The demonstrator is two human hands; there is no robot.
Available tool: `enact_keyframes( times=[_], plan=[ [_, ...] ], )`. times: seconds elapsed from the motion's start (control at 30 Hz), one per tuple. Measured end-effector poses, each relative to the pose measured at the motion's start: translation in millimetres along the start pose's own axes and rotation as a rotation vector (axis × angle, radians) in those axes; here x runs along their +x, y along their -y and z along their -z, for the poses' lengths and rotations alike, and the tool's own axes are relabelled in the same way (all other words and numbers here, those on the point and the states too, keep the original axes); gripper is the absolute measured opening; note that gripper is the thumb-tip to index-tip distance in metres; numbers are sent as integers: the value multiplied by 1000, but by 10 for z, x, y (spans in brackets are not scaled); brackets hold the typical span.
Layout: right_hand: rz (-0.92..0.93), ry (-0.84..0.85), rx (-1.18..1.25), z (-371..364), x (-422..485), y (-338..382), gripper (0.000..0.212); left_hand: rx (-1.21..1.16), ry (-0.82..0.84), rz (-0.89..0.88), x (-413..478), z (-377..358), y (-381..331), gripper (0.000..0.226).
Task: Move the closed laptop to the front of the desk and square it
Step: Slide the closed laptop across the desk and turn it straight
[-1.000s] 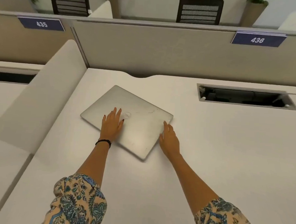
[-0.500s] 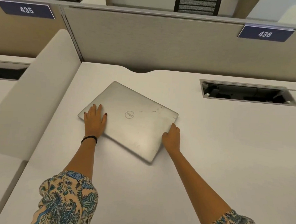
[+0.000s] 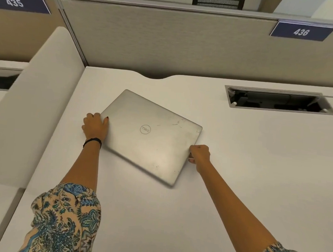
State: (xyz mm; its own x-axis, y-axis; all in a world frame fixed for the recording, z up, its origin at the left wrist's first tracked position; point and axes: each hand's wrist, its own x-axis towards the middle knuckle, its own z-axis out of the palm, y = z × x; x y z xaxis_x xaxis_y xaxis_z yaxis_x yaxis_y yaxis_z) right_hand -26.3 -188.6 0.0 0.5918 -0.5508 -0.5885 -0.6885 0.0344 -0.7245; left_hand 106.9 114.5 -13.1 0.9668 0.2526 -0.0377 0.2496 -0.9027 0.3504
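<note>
A closed silver laptop [image 3: 151, 136] with a round logo lies skewed on the white desk [image 3: 246, 178], turned clockwise, toward the back left. My left hand [image 3: 95, 127] grips its left corner, thumb on the lid and fingers curled around the edge. My right hand [image 3: 199, 156] is curled on the laptop's right edge, fingers tucked under it. The near right corner looks slightly raised above its shadow.
An open cable hatch [image 3: 280, 102] is sunk in the desk at the back right. A grey partition [image 3: 166, 39] with a sign 436 closes the back. A rounded white side divider [image 3: 37, 100] stands at the left. Bare desk lies between laptop and me.
My left hand slid from the lid's middle to the left corner and gripped it. My right hand moved along the right edge and curled under it. The laptop has hardly shifted.
</note>
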Motion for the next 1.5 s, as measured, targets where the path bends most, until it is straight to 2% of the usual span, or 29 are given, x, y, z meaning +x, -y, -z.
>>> enact_keyframes(
  times=[0.3, 0.43, 0.53, 0.73, 0.9, 1.0, 1.23, 1.5],
  plan=[
    [-70, 67, -25, -43, 1, 124, 24, 25, -49, 171, 57, -86, -178, 46],
    [-101, 87, 9, 36, 50, 118, 12, 2, -11, 222, 155, -79, -206, 49],
    [-121, 95, 80, 59, 103, 77, 19, -13, 37, 258, 203, -59, -205, 52],
    [-128, 36, 148, 12, 101, 55, 24, -25, 83, 268, 292, -53, -176, 57],
    [-98, -52, 155, -162, 19, 35, 31, -43, 54, 304, 235, -75, -222, 56],
    [-75, -90, 181, -207, -7, 50, 49, -72, 67, 294, 176, -103, -236, 57],
    [-19, -190, 207, -218, -59, 39, 53, -137, 50, 231, 159, -133, -160, 57],
    [27, -195, 204, -216, -51, -13, 50, -183, 89, 157, 166, -75, -41, 57]
  ],
)
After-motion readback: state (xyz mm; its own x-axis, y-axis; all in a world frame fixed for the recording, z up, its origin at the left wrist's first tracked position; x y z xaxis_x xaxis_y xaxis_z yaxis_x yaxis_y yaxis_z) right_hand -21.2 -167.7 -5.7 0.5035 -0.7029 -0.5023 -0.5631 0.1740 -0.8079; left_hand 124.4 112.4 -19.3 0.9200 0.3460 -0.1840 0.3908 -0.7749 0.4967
